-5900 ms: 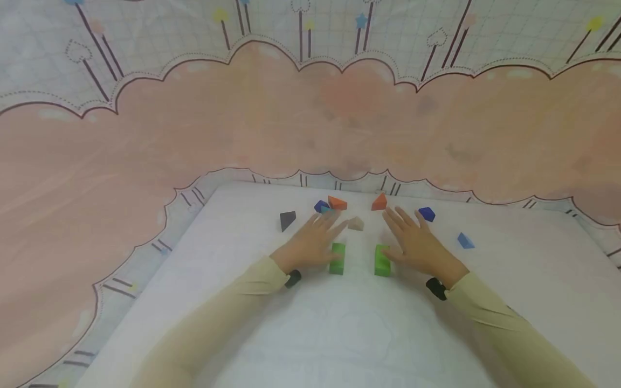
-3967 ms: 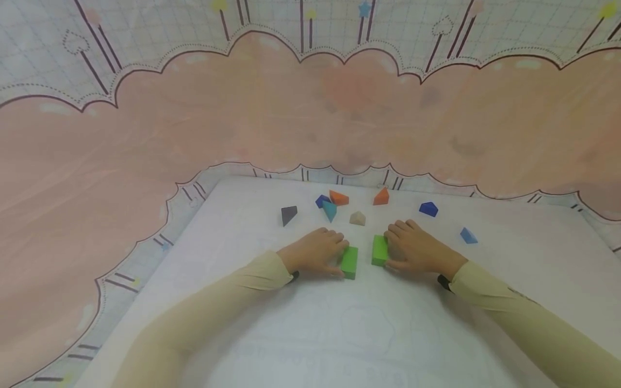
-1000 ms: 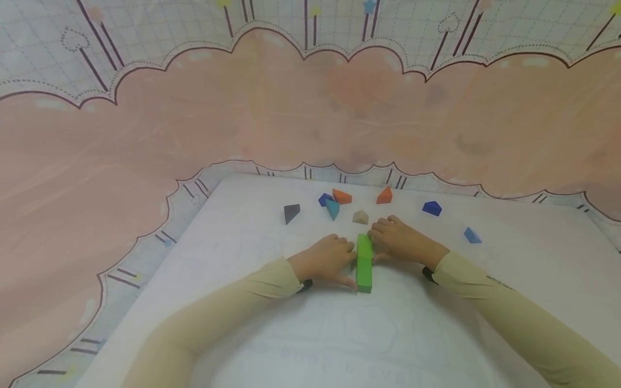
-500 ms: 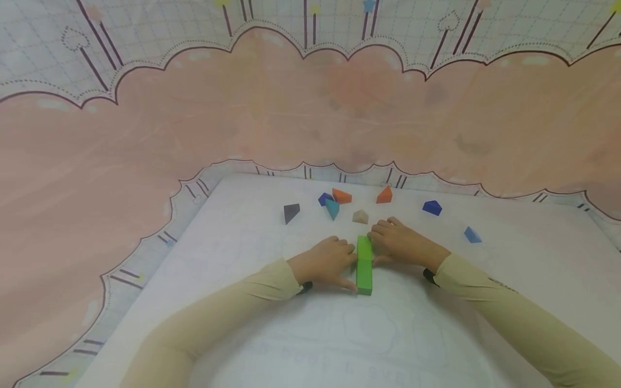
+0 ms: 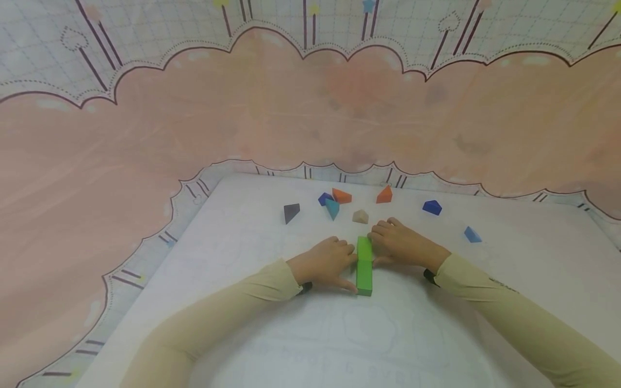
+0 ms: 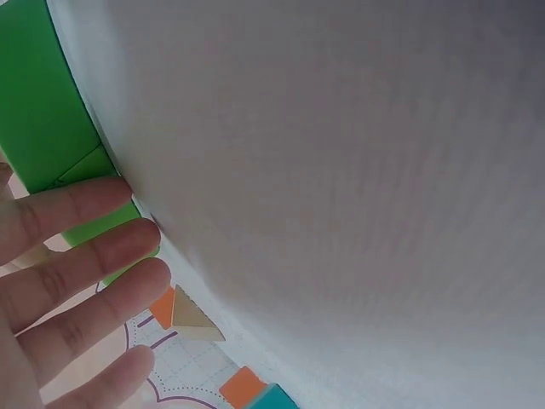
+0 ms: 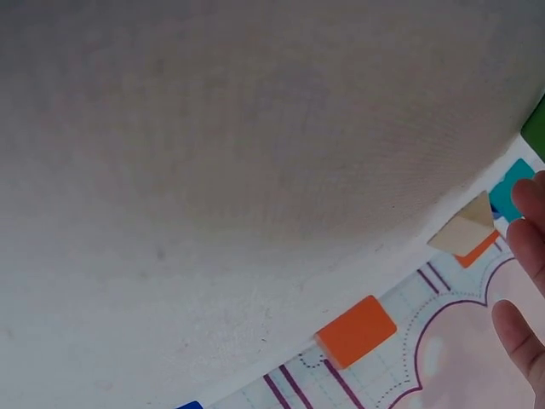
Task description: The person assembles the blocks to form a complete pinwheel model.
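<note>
Two green rectangular blocks lie end to end in a line on the white surface in the head view, the near block [image 5: 364,279] and the far block [image 5: 364,248]. My left hand [image 5: 326,262] is at their left side, thumb reaching to the near block's front end. In the left wrist view the left hand's fingers [image 6: 89,256] are extended against the green sides, near the seam. From the right, my right hand [image 5: 401,242] touches the far block with fingertips and thumb. Only some fingertips [image 7: 530,247] show in the right wrist view, beside a green corner [image 7: 536,132].
Behind the hands lie a beige block [image 5: 360,216], a teal block [image 5: 332,209], a dark grey block [image 5: 291,213] and two orange blocks, one left [image 5: 342,196], one right [image 5: 384,195]. Dark blue [image 5: 432,207] and light blue [image 5: 473,235] blocks lie right. A patterned cloth [image 5: 310,118] rises behind.
The two green blocks, apart at first, have been brought together into one line between my hands. Over the last half second hands and blocks have barely moved.
</note>
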### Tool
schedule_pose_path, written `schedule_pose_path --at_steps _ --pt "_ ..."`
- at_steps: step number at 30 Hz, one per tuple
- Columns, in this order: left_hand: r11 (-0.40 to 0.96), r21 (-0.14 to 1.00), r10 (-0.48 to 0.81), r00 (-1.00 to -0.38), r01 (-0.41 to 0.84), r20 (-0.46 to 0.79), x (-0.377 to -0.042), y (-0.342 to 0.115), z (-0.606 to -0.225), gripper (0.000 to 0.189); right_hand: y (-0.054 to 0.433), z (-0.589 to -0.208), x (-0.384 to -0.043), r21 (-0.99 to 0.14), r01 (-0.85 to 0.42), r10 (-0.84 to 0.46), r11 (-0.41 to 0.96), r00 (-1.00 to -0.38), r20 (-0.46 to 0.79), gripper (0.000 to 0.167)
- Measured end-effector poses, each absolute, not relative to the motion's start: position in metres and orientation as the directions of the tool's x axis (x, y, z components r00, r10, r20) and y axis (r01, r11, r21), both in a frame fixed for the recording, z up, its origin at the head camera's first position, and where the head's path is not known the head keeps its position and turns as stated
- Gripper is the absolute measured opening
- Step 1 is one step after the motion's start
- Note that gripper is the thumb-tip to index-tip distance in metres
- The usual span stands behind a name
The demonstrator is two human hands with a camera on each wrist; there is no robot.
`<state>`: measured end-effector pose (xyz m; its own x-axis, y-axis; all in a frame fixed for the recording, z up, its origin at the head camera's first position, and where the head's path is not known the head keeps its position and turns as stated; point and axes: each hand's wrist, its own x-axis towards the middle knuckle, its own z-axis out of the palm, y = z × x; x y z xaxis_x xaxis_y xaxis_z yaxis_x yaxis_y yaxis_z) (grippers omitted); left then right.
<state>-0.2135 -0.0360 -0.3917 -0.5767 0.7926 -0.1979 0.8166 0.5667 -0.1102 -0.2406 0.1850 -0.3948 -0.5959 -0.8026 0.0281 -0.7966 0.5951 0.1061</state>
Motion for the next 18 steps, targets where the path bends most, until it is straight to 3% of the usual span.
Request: schedule_pose_path --at_steps 12,18 --pt "0.573 -0.098 0.787 -0.580 0.813 -0.211 -0.2108 -0.0359 -0.3923 0.067 0.1856 -0.3947 -0.2381 0.088 -0.800 -0.804 0.594 -0.594 0.026 0.065" --pt "0.557 -0.158 0.796 -0.578 0.815 -0.177 -0.2133 -0.0413 -0.3844 0.067 0.1878 -0.3896 -0.2431 0.093 -0.779 -0.783 0.620 -0.622 0.003 0.067"
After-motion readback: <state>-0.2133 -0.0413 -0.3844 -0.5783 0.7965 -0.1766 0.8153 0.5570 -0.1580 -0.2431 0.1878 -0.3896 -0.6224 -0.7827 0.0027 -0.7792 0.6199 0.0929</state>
